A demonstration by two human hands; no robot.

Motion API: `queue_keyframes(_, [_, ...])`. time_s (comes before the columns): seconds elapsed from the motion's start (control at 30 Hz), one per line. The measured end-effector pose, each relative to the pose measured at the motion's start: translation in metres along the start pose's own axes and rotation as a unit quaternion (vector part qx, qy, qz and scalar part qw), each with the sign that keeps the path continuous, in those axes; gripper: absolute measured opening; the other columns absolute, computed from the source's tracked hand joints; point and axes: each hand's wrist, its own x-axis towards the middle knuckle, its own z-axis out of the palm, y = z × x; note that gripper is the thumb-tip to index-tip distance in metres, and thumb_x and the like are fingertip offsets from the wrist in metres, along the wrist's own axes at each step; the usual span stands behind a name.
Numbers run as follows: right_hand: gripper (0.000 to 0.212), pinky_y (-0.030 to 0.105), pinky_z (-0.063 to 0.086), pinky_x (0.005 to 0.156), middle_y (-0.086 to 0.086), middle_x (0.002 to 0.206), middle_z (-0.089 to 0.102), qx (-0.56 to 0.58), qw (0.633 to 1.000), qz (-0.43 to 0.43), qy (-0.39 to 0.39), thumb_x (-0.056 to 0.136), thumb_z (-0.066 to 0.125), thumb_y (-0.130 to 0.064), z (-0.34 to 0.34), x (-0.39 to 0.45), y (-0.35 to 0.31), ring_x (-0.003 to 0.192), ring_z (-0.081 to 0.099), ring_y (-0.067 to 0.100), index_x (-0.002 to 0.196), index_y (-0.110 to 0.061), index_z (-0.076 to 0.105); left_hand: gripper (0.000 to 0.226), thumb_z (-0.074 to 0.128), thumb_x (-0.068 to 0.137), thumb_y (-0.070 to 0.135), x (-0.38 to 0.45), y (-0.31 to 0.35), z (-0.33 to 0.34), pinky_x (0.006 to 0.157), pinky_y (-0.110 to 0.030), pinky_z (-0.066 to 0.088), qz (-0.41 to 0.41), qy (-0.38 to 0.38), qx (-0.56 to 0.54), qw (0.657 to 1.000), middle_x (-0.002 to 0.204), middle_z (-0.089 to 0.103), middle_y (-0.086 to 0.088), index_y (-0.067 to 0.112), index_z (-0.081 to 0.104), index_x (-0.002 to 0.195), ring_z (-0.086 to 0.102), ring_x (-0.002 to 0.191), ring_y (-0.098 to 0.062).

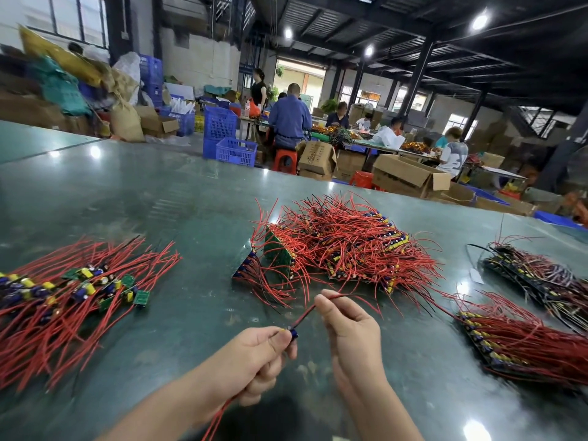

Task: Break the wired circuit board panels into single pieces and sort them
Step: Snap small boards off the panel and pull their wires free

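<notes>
Holding single board [291, 333] above green table [159, 202] | left hand [254, 361] pinches board body | right hand [346, 326] pinches its red wire [307, 316] | judged light, rigid, leads floppy, joints fragile; grip board edges | sorted pile [70, 294] left, panel heap [343, 246] ahead

No text, label or number can be read anywhere. A cardboard carton [318, 158] beyond the green table [159, 202] carries dark printing on its side (several short lines, too blurred to make out), and the small circuit boards [141, 297] show no readable markings.
</notes>
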Motion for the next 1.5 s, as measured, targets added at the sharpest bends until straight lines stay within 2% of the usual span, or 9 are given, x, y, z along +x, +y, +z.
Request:
queue_keyframes(0.17, [0.009, 0.009, 0.046, 0.051, -0.006, 0.065, 0.069, 0.087, 0.995, 0.003, 0.056, 0.059, 0.071, -0.014, -0.019, 0.019, -0.016, 0.05, 0.052, -0.001, 0.063, -0.018, 0.078, 0.035, 0.05, 0.084, 0.045, -0.003, 0.0, -0.016, 0.036, -0.014, 0.017, 0.006, 0.001, 0.064, 0.998, 0.049, 0.029, 0.005, 0.01, 0.054, 0.086, 0.02, 0.039, -0.007])
queue_keyframes(0.53, [0.015, 0.015, 0.043, 0.045, -0.002, 0.058, 0.057, 0.135, 0.986, 0.091, -0.023, 0.069, 0.068, -0.021, -0.024, 0.028, -0.018, 0.046, 0.042, 0.004, 0.061, -0.01, 0.073, 0.03, 0.049, 0.086, 0.039, 0.001, 0.005, -0.026, 0.034, -0.017, 0.021, 0.041, 0.001, 0.114, 0.993, 0.049, 0.029, 0.005, 0.009, 0.056, 0.085, 0.02, 0.04, -0.009])
queue_keyframes(0.63, [0.019, 0.014, 0.044, 0.048, -0.001, 0.068, 0.065, 0.102, 0.99, 0.098, 0.024, 0.082, 0.064, -0.027, -0.024, 0.028, -0.015, 0.053, 0.046, 0.005, 0.079, -0.01, 0.072, 0.026, 0.051, 0.09, 0.035, 0.006, -0.004, -0.022, 0.035, -0.016, 0.021, 0.052, 0.056, 0.126, 0.989, 0.049, 0.03, 0.009, 0.011, 0.063, 0.093, 0.021, 0.041, -0.007])
queue_keyframes(0.73, [0.042, 0.019, 0.047, 0.053, 0.006, 0.076, 0.068, 0.066, 0.987, 0.147, 0.007, 0.095, 0.045, -0.041, -0.014, 0.02, -0.006, 0.059, 0.049, 0.011, 0.096, -0.005, 0.066, 0.015, 0.053, 0.095, 0.019, 0.01, -0.01, -0.023, 0.039, -0.014, 0.02, 0.068, 0.132, 0.054, 0.987, 0.056, 0.03, 0.009, 0.017, 0.067, 0.101, 0.021, 0.044, -0.004])
queue_keyframes(0.83, [0.042, 0.021, 0.047, 0.053, 0.008, 0.069, 0.066, 0.012, 0.978, 0.194, -0.08, 0.099, 0.04, -0.032, 0.003, 0.003, 0.007, 0.054, 0.053, 0.013, 0.093, 0.0, 0.066, 0.01, 0.054, 0.089, 0.021, 0.014, -0.007, -0.022, 0.041, -0.014, 0.023, 0.09, 0.15, -0.067, 0.982, 0.062, 0.037, 0.004, 0.016, 0.061, 0.091, 0.026, 0.046, -0.004])
queue_keyframes(1.03, [0.019, 0.02, 0.051, 0.06, -0.003, 0.064, 0.064, -0.135, 0.978, 0.04, -0.155, 0.092, 0.058, -0.018, 0.012, -0.014, 0.015, 0.059, 0.057, 0.009, 0.082, -0.01, 0.072, 0.041, 0.055, 0.093, 0.002, 0.012, -0.016, -0.017, 0.053, -0.019, 0.041, 0.141, 0.195, 0.11, 0.964, 0.063, 0.049, 0.004, 0.034, 0.064, 0.118, 0.042, 0.056, -0.008])
queue_keyframes(1.2, [0.008, 0.032, 0.054, 0.076, -0.001, 0.072, 0.068, -0.222, 0.96, -0.029, -0.167, 0.087, 0.064, -0.008, 0.012, -0.019, 0.017, 0.071, 0.062, 0.01, 0.087, -0.013, 0.07, 0.06, 0.065, 0.083, -0.004, 0.009, -0.012, -0.015, 0.053, -0.026, 0.049, 0.157, 0.188, 0.102, 0.964, 0.071, 0.062, -0.006, 0.037, 0.052, 0.125, 0.058, 0.055, -0.018])
queue_keyframes(1.37, [0.012, 0.017, 0.05, 0.067, -0.004, 0.072, 0.069, -0.19, 0.967, -0.075, -0.15, 0.086, 0.065, -0.004, 0.011, -0.019, 0.014, 0.068, 0.062, 0.005, 0.085, -0.014, 0.071, 0.029, 0.064, 0.079, 0.014, 0.006, -0.007, -0.009, 0.033, -0.015, 0.028, 0.063, 0.15, -0.081, 0.983, 0.061, 0.059, -0.006, 0.008, 0.05, 0.104, 0.038, 0.034, -0.01])
queue_keyframes(1.5, [0.008, 0.016, 0.049, 0.069, -0.002, 0.074, 0.07, -0.149, 0.977, -0.066, -0.14, 0.083, 0.068, -0.005, 0.008, -0.017, 0.011, 0.071, 0.062, 0.006, 0.083, -0.011, 0.073, 0.012, 0.055, 0.091, 0.015, 0.004, -0.004, -0.01, 0.035, -0.014, 0.02, 0.075, 0.153, -0.009, 0.985, 0.053, 0.05, -0.001, 0.006, 0.051, 0.085, 0.027, 0.037, -0.007])
